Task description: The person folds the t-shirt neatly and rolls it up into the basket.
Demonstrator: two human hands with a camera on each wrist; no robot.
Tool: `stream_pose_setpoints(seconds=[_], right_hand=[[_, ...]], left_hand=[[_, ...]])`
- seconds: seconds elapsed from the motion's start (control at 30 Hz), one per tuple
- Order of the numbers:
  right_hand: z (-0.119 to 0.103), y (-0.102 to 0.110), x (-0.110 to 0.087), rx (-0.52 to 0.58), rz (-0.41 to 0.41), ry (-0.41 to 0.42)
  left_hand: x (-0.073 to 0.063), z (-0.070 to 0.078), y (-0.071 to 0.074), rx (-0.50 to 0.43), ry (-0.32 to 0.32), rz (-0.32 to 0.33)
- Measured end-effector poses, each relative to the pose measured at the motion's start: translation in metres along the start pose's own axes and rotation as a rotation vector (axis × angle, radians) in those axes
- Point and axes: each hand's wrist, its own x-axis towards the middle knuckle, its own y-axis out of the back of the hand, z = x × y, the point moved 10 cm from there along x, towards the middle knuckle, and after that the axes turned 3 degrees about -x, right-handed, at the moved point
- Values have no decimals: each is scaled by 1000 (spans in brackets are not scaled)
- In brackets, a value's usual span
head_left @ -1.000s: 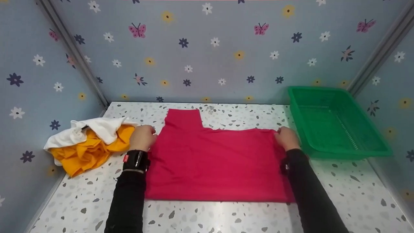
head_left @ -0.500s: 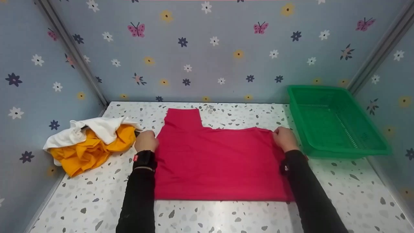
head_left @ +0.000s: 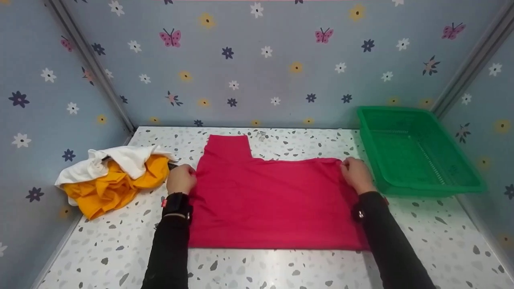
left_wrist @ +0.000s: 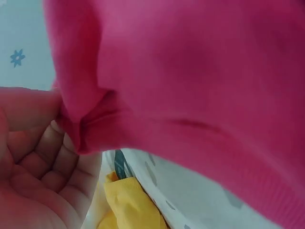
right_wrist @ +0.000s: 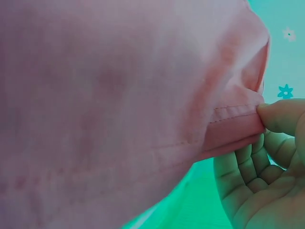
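A red shirt [head_left: 265, 196], folded over, spreads across the middle of the table with one sleeve [head_left: 229, 146] sticking out at the far left. My left hand [head_left: 181, 178] pinches its left edge between thumb and fingers; the left wrist view shows the ribbed cloth [left_wrist: 190, 129] bunched at the fingertips. On the other side my right hand [head_left: 357, 174] pinches the far right corner, where the right wrist view shows a stitched hem [right_wrist: 233, 117]. The cloth between both hands looks fairly flat, with light creases. Part of its right edge is hidden by the right forearm.
Crumpled yellow cloth [head_left: 108, 188] and white cloth [head_left: 120, 154] lie in a heap left of my left hand. At the back right stands a green plastic basket [head_left: 433, 188], close by my right hand. Flower-patterned walls [head_left: 273, 88] enclose the speckled table [head_left: 281, 269].
My left hand has shifted slightly right and nearer to me, keeping near the shirt's left edge. The right hand has hardly moved and still holds its corner.
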Motion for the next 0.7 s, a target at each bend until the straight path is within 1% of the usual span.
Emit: stream_pose_setpoints(seconds=[0.23, 0.33, 0.4, 0.5, 0.6, 0.7], right_hand=[[-12, 18, -14, 8, 86, 82], [-19, 25, -22, 33, 119, 116], [-23, 28, -27, 54, 142, 144], [-29, 32, -37, 81, 165, 184], [-31, 33, -45, 78, 173, 213], [-31, 32, -52, 82, 159, 226]], left_hand=[[-8, -1, 11, -129, -65, 31], [-13, 1, 15, -173, -117, 47], [-19, 6, 18, -194, -170, 62], [-29, 18, 23, -199, -274, 80], [-44, 34, 27, -182, -388, 87], [-61, 52, 26, -136, -503, 70]])
